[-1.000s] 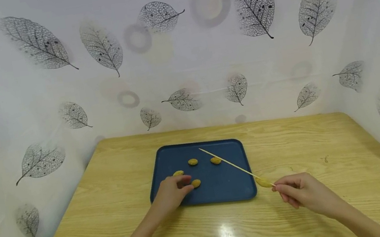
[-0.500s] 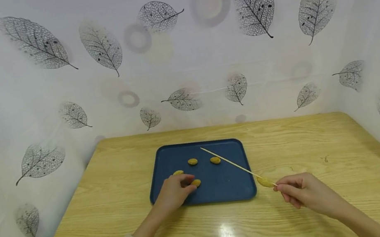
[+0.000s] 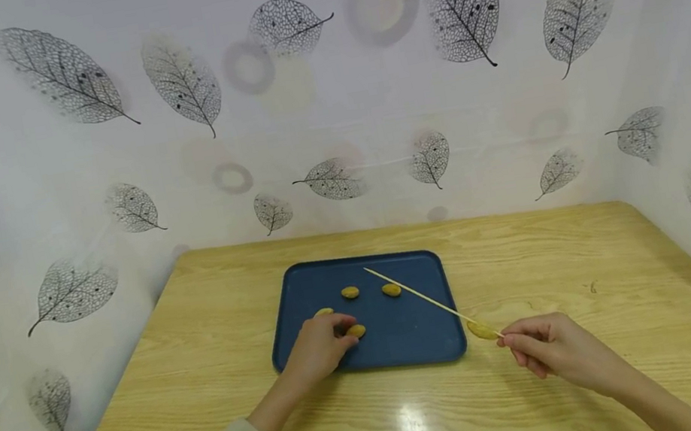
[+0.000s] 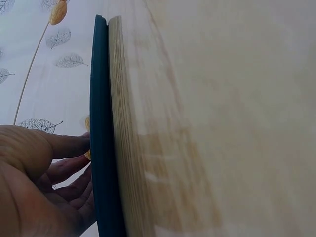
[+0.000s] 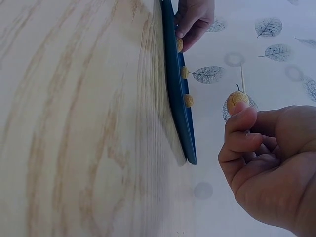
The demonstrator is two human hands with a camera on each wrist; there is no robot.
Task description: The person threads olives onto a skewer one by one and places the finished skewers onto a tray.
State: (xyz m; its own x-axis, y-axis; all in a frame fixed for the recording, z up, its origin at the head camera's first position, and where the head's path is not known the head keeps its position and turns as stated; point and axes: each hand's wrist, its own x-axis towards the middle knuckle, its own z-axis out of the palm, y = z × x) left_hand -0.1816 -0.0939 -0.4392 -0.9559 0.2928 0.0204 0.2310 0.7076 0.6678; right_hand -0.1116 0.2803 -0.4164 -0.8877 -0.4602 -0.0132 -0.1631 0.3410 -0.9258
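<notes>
A blue tray (image 3: 407, 335) lies on the table, with several small yellow-brown oval fruits on it. My left hand (image 3: 318, 346) reaches over the tray's left side, its thumb and fingertips pinching one oval fruit (image 3: 356, 331), which still sits on the tray. Another fruit (image 3: 323, 312) shows just behind that hand, partly covered. Off the tray's right edge, my right hand (image 3: 549, 349) pinches the lower end of a thin wooden skewer (image 3: 424, 299). One oval fruit (image 5: 237, 102) is threaded on the skewer close to the right fingertips. The skewer slants up and left above the tray.
Two more oval fruits, a left one (image 3: 350, 292) and a right one (image 3: 391, 289), lie toward the back of the tray. The wooden table (image 3: 543, 251) extends around it. A leaf-patterned white curtain (image 3: 341, 109) closes off the back and sides.
The left thumb and fingertips have drawn closer around the fruit on the tray. The right hand and skewer have shifted very slightly to the right, then stayed still.
</notes>
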